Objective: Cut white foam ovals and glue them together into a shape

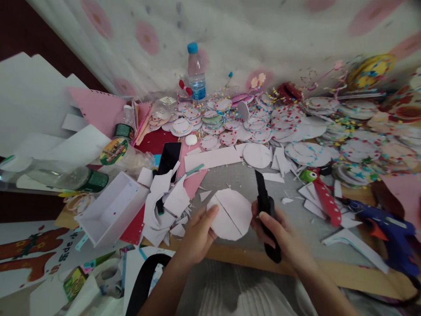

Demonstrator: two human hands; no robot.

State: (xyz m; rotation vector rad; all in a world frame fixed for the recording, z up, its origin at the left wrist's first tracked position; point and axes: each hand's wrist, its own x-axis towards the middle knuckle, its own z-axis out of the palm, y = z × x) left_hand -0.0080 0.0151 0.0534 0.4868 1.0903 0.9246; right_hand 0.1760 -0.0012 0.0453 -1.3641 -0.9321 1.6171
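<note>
My left hand [199, 235] pinches the left edge of a roughly round white disc [230, 215], thumb on top. A thin dark line runs diagonally across the disc, and its rim looks faceted. In my right hand [278, 230] is a black utility knife [265, 202], its dark blade pointing up and away from me. The fingers of that hand are near the disc's right edge; whether they touch it I cannot tell. Both hands are above the front edge of a grey work surface [226, 175]. Another white disc [257, 155] lies flat beyond them.
White offcuts [171, 197] and a phone [169, 159] lie left, beside an open white box [113, 208]. At right are a blue glue gun [391, 228] and a red dotted object [325, 195]. Decorated discs [253, 120] and a water bottle [196, 72] stand along the back.
</note>
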